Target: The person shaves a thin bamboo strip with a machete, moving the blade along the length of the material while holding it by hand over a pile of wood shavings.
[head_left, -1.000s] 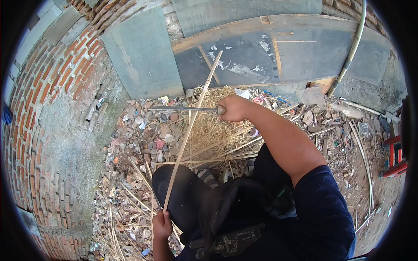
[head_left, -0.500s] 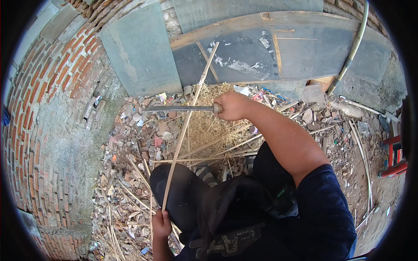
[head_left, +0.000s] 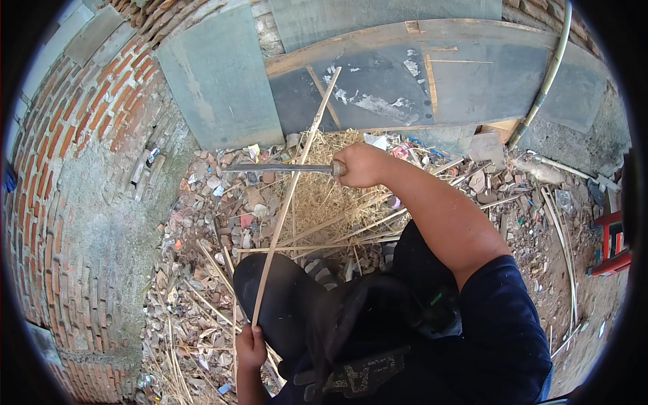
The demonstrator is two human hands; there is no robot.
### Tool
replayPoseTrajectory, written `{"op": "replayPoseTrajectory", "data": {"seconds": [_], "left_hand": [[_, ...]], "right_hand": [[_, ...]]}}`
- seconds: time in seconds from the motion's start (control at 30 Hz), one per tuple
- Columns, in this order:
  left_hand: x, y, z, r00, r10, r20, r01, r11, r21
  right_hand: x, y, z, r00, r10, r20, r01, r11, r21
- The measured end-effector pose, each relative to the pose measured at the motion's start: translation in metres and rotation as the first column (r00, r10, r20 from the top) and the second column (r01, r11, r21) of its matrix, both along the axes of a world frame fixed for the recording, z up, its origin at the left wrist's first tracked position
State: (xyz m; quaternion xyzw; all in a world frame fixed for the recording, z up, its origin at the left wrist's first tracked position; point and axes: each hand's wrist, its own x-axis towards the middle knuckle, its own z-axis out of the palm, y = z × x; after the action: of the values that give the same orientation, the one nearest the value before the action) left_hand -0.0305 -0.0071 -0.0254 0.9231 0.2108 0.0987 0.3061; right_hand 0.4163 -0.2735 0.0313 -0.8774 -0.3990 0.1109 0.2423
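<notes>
My right hand (head_left: 361, 165) is closed round the handle of a machete (head_left: 260, 167), whose long blade points left. The blade crosses a long, pale bamboo strip (head_left: 280, 229) and appears to touch it. Near its lower end the strip is gripped by my left hand (head_left: 250, 347), beside my left knee. From there it slants up and away over the knee, its far end in front of the dark panels. Under the blade and strip lies a heap of straw-coloured shavings (head_left: 331, 192).
More bamboo strips (head_left: 560, 236) lie on the rubble at right, with others at lower left. A brick wall (head_left: 74, 189) stands at left. Grey panels (head_left: 219, 81) lean along the back, near a leaning pole (head_left: 543, 88). A red object (head_left: 611, 246) sits at far right.
Almost nothing differs. Both hands, the machete and the bamboo strip hold nearly the same places, with only a very slight shift of the view.
</notes>
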Motion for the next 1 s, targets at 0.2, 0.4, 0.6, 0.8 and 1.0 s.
{"op": "replayPoseTrajectory", "data": {"seconds": [0.2, 0.4, 0.6, 0.8, 1.0], "left_hand": [[-0.001, 0.0, -0.001, 1.0, 0.006, 0.001, -0.006, 0.999, -0.037], [0.001, -0.001, 0.005, 0.999, -0.001, -0.045, 0.002, 1.0, 0.012], [-0.003, -0.019, 0.023, 0.987, -0.007, -0.162, 0.012, 1.0, 0.029], [-0.004, -0.013, 0.009, 0.993, 0.007, -0.121, -0.009, 1.0, -0.017], [-0.005, -0.017, 0.015, 0.995, 0.002, -0.096, -0.004, 1.0, -0.029]], "right_hand": [[-0.005, -0.001, 0.014, 1.0, -0.021, -0.002, 0.021, 0.999, -0.024], [0.0, 0.001, 0.002, 0.998, -0.043, 0.044, 0.045, 0.998, -0.048], [-0.025, 0.009, 0.018, 0.99, 0.122, 0.077, -0.106, 0.977, -0.184], [0.002, 0.006, -0.004, 0.991, 0.035, -0.131, -0.046, 0.995, -0.083], [-0.007, 0.011, -0.002, 0.998, -0.056, -0.018, 0.054, 0.993, -0.109]]}}
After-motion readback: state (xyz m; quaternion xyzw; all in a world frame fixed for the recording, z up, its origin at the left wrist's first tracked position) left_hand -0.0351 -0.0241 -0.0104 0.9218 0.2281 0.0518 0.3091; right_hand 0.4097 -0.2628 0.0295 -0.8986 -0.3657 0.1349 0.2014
